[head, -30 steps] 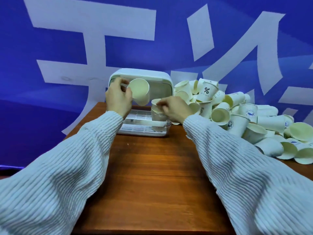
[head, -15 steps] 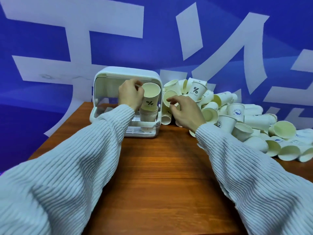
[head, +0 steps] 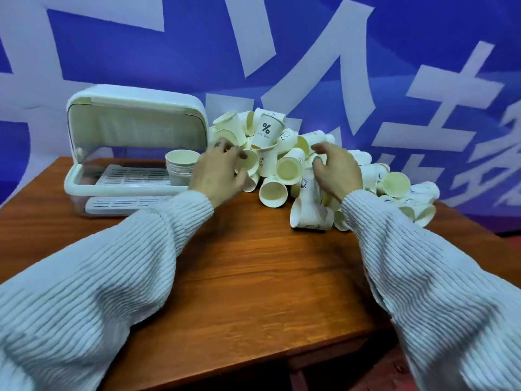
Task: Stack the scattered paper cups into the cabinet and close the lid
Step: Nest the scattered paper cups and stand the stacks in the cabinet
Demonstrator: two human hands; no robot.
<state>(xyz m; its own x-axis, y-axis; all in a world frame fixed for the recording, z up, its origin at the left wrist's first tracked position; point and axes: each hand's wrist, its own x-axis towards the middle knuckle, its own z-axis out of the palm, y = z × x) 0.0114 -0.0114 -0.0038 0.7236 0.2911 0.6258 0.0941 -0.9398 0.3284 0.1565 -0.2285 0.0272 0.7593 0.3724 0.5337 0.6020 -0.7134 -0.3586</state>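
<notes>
Head view: my left hand is curling its fingers around a cream paper cup at the edge of the heap of scattered white paper cups. My right hand is hovering half-curled over the heap; I cannot tell whether it grips anything. The white plastic cabinet is standing open, lid raised, a nested cup stack sitting inside, partly hidden by my left hand.

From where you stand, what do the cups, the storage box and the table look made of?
Cups: thin paper, matte cream, with rolled rims and printed logos. Storage box: likely plastic, smooth white shell with a see-through lid and slotted tray. Table: wood or wood veneer, reddish-brown grain with a slight sheen.
</notes>
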